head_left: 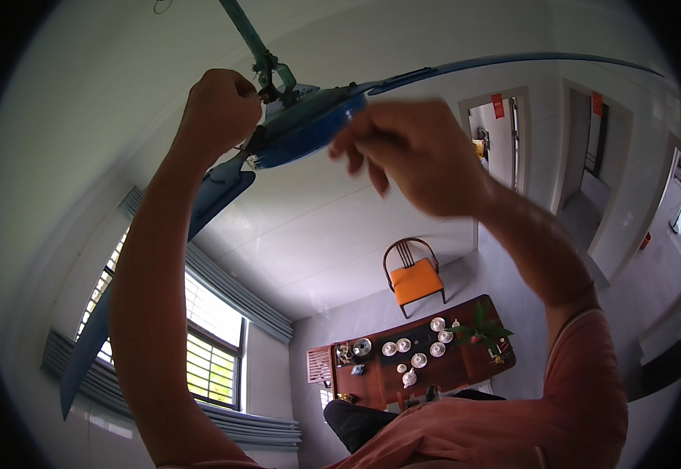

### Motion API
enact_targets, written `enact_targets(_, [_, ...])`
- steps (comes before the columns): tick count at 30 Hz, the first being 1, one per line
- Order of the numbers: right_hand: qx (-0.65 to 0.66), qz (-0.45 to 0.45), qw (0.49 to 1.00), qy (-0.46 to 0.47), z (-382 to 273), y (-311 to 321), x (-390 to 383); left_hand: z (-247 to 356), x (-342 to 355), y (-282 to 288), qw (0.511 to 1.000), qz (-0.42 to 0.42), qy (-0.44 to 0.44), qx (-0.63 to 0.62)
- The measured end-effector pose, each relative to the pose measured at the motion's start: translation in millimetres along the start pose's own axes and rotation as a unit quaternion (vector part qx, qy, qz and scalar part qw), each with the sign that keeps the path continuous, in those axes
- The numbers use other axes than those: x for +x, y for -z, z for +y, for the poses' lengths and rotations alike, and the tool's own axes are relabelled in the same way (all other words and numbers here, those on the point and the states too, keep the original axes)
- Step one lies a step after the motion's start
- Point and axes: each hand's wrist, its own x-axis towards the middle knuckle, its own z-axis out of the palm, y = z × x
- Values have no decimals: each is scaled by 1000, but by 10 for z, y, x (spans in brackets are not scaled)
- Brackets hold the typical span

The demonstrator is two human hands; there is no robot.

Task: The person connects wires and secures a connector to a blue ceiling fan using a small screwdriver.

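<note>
The ceiling fan (pixel 309 125) sits at roughly 11 o'clock in the head view, its blue motor housing hanging from a teal downrod (pixel 248 35) that runs up toward 12 o'clock. One blade (pixel 512 62) extends from the housing toward 2 o'clock; a second blade (pixel 215 195) extends toward 8 o'clock and continues down past the window.

Left hand (pixel 219 109): closed into a fist, positioned at the 9 o'clock side of the housing, against the bracket at the foot of the downrod. What the fist encloses cannot be told; the fingers are curled inward and hide it.

Right hand (pixel 415 152): positioned at the 3 o'clock side of the housing, just beside its rim. The hand is motion-blurred. The fingers hang loosely curved and partly apart; whether they pinch anything or touch the housing cannot be told.

Both forearms rise from the lower edge; the right one emerges from a salmon-coloured sleeve (pixel 583 391).

Surroundings: a window with slatted blinds (pixel 207 344) lies at 7 o'clock. A dark wooden tea table (pixel 465 367) at 5 o'clock carries white cups, a teapot and a small green plant (pixel 485 328). A wooden chair with an orange seat (pixel 415 277) stands just beyond the table, toward 12 o'clock of it. Open doorways (pixel 591 156) occupy the wall at 3 o'clock.
</note>
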Motion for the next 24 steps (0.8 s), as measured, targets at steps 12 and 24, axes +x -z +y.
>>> enact_targets(12, [-164,-56,985,-1,108,-26,1594,-267,168,-42,962,-156,182,-129])
enact_targets(24, [-444,-169,877,68,318,-268,1715,-459,-22,-59,930,-157,175,-284])
